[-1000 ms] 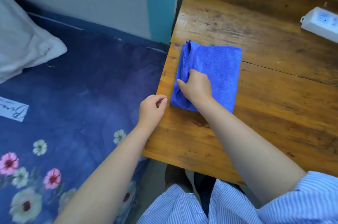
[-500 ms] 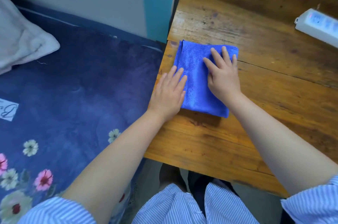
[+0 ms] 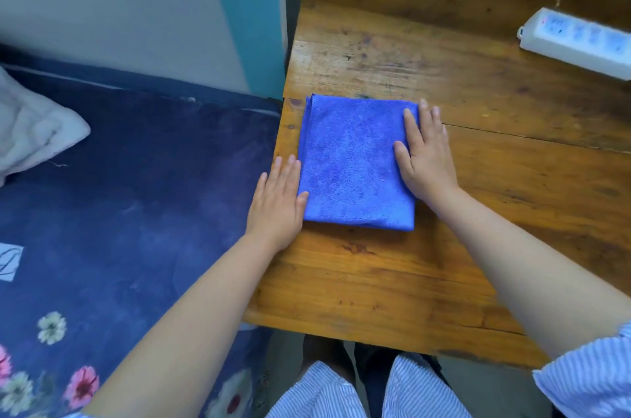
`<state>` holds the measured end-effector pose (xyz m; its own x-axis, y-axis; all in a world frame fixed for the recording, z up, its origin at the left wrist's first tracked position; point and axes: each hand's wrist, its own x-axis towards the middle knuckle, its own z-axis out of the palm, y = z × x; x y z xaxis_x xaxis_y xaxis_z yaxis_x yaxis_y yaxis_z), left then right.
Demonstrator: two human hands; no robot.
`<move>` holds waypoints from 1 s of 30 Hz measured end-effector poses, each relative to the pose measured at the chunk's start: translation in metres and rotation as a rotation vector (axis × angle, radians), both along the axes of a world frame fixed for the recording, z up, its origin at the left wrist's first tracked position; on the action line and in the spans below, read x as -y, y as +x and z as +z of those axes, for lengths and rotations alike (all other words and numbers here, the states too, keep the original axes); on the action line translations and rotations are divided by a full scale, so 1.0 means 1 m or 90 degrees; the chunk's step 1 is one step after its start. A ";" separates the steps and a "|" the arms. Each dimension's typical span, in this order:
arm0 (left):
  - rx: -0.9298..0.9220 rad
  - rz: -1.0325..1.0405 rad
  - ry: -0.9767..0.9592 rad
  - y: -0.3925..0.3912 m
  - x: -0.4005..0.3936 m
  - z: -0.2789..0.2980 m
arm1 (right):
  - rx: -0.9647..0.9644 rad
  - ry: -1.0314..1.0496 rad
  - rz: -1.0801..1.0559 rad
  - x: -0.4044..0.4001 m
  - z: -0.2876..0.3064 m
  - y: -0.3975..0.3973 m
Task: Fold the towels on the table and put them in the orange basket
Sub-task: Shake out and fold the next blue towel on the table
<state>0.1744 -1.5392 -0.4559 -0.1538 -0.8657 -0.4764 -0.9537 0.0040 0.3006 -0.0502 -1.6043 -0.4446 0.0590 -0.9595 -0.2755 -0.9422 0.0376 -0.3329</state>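
We see 1 folded blue towel [image 3: 355, 161] at worktop [image 3: 478, 212] left edge; L hand [image 3: 276, 202] & R hand [image 3: 426, 158] flat, released, flanking it.

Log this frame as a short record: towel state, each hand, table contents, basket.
towel: blue towel, folded into a flat rectangle near the wooden table's left edge
left hand: left hand flat, fingers straight, against the towel's left side
right hand: right hand flat, pressing the towel's right edge
other items: white power strip at far right
basket: not in view
beside table: floral bedding
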 end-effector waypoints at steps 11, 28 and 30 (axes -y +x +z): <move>-0.046 -0.142 -0.199 -0.051 0.060 0.024 | -0.140 -0.235 0.077 -0.080 -0.025 0.031; -0.117 -0.255 -0.451 -0.030 0.042 0.005 | -0.025 -0.318 0.282 -0.116 -0.015 -0.031; -0.144 -0.333 -0.451 -0.029 0.009 -0.002 | -0.016 -0.334 0.324 -0.106 -0.013 -0.032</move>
<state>0.1456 -1.5481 -0.4577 -0.6344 -0.7383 0.2292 -0.6973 0.6745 0.2426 -0.0823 -1.4978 -0.4577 0.5329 -0.8209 0.2051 -0.8081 -0.5656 -0.1643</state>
